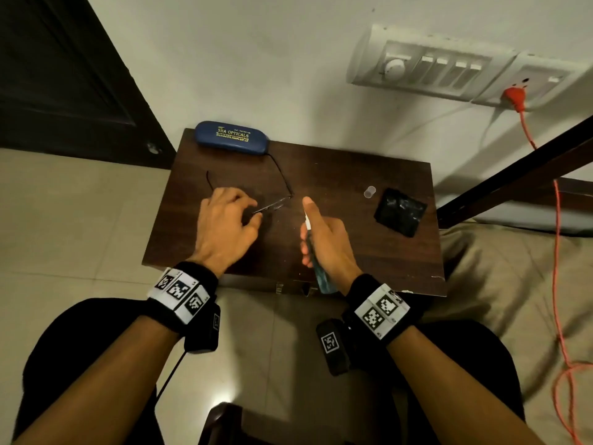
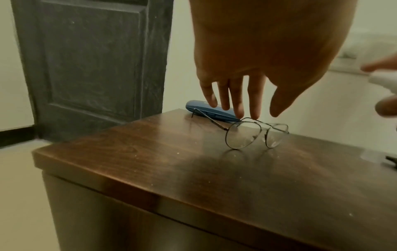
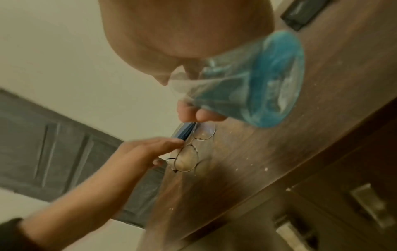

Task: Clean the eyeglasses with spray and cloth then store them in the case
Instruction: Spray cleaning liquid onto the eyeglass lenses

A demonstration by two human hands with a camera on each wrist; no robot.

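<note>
Dark brown wood makes up the small table, and all the things sit on it. At the far left corner lies the shut blue hard glasses case with gold letters on its lid. Its end sticks out a little past the table edge.

Nearer, the thin round wire eyeglasses stand on the wood on the bottom of their lenses, with both arms folded out toward the case. The left hand is over them with straight, spread fingers. The fingertips just touch the top of the frame, and the hand grips nothing.

Just to the right, the right hand is wrapped round the see-through spray bottle of blue liquid. One finger lies on the white top, and that top points at the glasses.

Farther right lies a small clear plastic cap on its side. Beside it rests the folded black cloth, near the table's right edge.
</note>
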